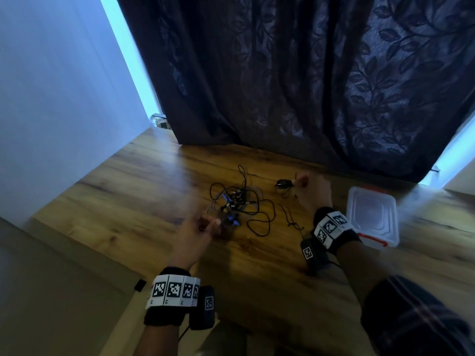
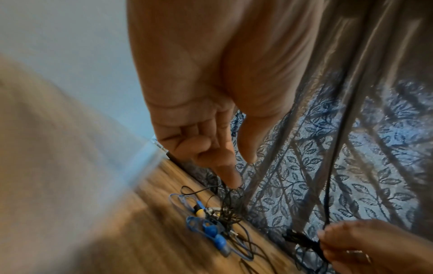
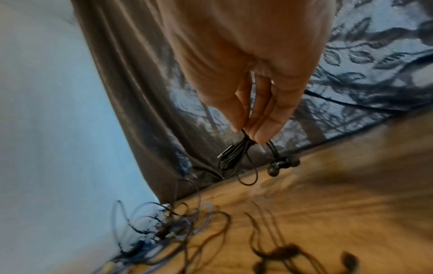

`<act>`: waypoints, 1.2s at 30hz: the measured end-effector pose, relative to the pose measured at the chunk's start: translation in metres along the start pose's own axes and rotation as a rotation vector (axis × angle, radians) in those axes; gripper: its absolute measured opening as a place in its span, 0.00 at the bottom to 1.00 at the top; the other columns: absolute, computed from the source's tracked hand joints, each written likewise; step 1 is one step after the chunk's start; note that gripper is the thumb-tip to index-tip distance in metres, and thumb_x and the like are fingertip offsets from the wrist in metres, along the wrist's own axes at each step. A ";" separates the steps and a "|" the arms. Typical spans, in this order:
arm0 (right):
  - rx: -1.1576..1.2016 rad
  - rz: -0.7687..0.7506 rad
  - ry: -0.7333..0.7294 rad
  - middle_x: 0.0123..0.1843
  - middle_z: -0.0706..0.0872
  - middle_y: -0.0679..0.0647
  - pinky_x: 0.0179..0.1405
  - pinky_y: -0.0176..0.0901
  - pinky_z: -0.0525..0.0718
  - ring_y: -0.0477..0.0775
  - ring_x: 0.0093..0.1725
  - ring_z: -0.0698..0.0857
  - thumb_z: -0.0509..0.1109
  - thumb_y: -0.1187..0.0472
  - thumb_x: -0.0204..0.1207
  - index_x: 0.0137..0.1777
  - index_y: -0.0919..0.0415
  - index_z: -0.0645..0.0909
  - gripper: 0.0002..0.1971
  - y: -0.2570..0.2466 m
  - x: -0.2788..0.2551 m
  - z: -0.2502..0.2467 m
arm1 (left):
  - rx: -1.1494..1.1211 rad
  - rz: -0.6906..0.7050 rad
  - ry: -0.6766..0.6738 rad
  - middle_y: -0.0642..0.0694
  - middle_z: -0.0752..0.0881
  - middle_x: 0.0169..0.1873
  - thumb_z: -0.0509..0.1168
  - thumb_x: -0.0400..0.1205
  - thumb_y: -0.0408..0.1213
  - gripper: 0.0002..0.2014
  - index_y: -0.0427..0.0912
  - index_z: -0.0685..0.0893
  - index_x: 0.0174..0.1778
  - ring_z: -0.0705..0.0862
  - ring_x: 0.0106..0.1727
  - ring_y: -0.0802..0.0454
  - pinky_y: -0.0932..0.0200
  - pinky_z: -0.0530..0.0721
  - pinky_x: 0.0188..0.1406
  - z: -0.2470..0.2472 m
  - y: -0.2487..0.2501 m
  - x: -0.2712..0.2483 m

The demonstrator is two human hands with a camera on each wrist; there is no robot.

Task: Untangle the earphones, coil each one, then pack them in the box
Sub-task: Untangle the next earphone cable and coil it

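Her right hand [image 3: 253,103] pinches a coiled black earphone [image 3: 236,157] so it stays wound; the left hand [image 2: 211,140] hangs slack and empty over the tangle [image 1: 236,201].

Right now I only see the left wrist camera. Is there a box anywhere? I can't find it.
Observer: Yes. The head view shows a clear plastic box with orange clips on the table, just right of the right grip.
Child: What's that grip holding?
Observer: In the right wrist view it pinches a coiled black earphone, and its buds dangle below the fingers.
Child: Are there more black ones?
Observer: The head view shows a loose black earphone lying on the table, between the tangled pile and the right wrist.
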State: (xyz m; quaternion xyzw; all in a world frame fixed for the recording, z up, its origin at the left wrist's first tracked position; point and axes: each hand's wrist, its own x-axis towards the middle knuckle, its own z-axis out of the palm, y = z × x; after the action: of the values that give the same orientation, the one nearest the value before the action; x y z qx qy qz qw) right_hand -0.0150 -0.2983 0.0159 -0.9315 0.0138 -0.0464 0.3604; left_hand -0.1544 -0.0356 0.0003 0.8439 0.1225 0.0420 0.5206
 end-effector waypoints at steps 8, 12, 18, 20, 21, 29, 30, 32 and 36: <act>-0.140 0.067 0.055 0.70 0.76 0.68 0.62 0.59 0.80 0.71 0.68 0.77 0.67 0.67 0.81 0.70 0.66 0.73 0.18 0.006 0.001 0.033 | 0.119 -0.134 -0.034 0.45 0.89 0.39 0.68 0.83 0.41 0.07 0.42 0.86 0.43 0.88 0.47 0.47 0.44 0.86 0.54 -0.008 -0.037 0.010; -0.324 -0.159 -0.143 0.66 0.79 0.64 0.53 0.56 0.84 0.68 0.63 0.81 0.66 0.66 0.81 0.61 0.64 0.78 0.10 -0.018 -0.005 0.058 | 0.145 -0.103 -0.025 0.46 0.90 0.40 0.68 0.83 0.42 0.07 0.43 0.85 0.46 0.88 0.47 0.49 0.46 0.86 0.54 -0.005 -0.036 0.012; -0.588 -0.062 -0.328 0.70 0.78 0.67 0.61 0.58 0.82 0.68 0.70 0.77 0.60 0.71 0.83 0.62 0.66 0.83 0.13 -0.023 0.001 0.076 | 0.131 -0.036 -0.014 0.48 0.90 0.39 0.68 0.83 0.43 0.07 0.44 0.85 0.44 0.88 0.47 0.52 0.50 0.85 0.52 -0.009 -0.026 0.006; -0.579 -0.063 -0.315 0.70 0.78 0.67 0.61 0.58 0.83 0.67 0.70 0.77 0.60 0.71 0.83 0.62 0.66 0.83 0.13 -0.023 0.002 0.076 | 0.123 -0.021 0.001 0.50 0.90 0.38 0.67 0.84 0.43 0.07 0.45 0.85 0.44 0.88 0.47 0.54 0.53 0.84 0.51 -0.012 -0.021 0.004; -0.557 -0.063 -0.308 0.69 0.78 0.66 0.61 0.58 0.83 0.67 0.69 0.77 0.61 0.70 0.83 0.62 0.65 0.84 0.13 -0.024 0.003 0.074 | 0.108 -0.014 0.011 0.50 0.90 0.38 0.67 0.84 0.43 0.06 0.46 0.85 0.44 0.87 0.47 0.54 0.54 0.83 0.50 -0.014 -0.017 0.003; -0.122 -0.416 -0.235 0.44 0.84 0.51 0.41 0.47 0.81 0.54 0.46 0.84 0.66 0.64 0.83 0.50 0.58 0.79 0.01 -0.075 -0.011 0.020 | -0.130 0.232 0.171 0.54 0.89 0.44 0.66 0.85 0.36 0.04 0.50 0.84 0.50 0.88 0.45 0.64 0.74 0.81 0.39 -0.017 0.042 -0.011; -0.088 -0.503 -0.252 0.45 0.84 0.50 0.43 0.46 0.81 0.51 0.47 0.83 0.67 0.65 0.82 0.51 0.58 0.80 0.02 -0.085 -0.017 0.014 | -0.138 0.266 0.191 0.56 0.88 0.48 0.66 0.85 0.37 0.05 0.50 0.84 0.54 0.87 0.48 0.65 0.76 0.81 0.40 -0.018 0.050 -0.014; -0.041 -0.675 -0.292 0.47 0.83 0.47 0.48 0.44 0.80 0.49 0.50 0.80 0.68 0.67 0.80 0.50 0.56 0.82 0.05 -0.105 -0.027 0.006 | -0.137 0.321 0.201 0.61 0.85 0.53 0.67 0.84 0.38 0.10 0.50 0.81 0.62 0.84 0.52 0.72 0.79 0.79 0.43 -0.019 0.060 -0.019; -0.002 -0.861 -0.389 0.48 0.80 0.45 0.57 0.40 0.75 0.45 0.51 0.76 0.70 0.68 0.79 0.49 0.52 0.85 0.09 -0.138 -0.054 0.001 | -0.120 0.322 0.142 0.61 0.85 0.52 0.68 0.84 0.39 0.12 0.51 0.78 0.62 0.83 0.54 0.72 0.78 0.79 0.46 -0.027 0.064 -0.022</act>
State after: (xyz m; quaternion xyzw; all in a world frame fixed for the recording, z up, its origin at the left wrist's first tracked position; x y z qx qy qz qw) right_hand -0.0700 -0.1926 0.1042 -0.8442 -0.4416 -0.0161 0.3035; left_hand -0.1704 -0.0445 0.0705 0.8151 0.0196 0.1912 0.5466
